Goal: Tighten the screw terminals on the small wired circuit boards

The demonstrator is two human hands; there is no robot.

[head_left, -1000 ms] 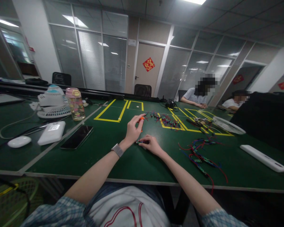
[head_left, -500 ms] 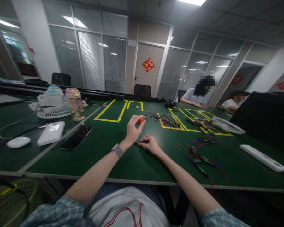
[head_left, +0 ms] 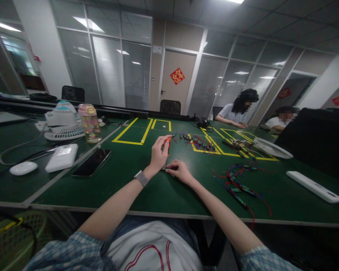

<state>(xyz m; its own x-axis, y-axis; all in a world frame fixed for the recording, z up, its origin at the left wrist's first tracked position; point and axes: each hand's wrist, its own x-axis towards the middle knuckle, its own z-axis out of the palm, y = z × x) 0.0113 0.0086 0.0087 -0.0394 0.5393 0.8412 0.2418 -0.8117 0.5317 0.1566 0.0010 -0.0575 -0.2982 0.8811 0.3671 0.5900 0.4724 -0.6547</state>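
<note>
A green table (head_left: 169,201) spans the view. On its right lies a near bunch (head_left: 235,190) of wired boards; a far bunch (head_left: 199,143) sits in a row beyond the hands. The left hand (head_left: 159,152) is curled tight, thumb against fingers, and the right hand (head_left: 180,172), lower and beside it, has thumb and fingertips pinched together. The left holds an orange screwdriver (head_left: 168,141), shaft down. At its lower end, by the table top, the right pinches a small part (head_left: 164,168)
</note>
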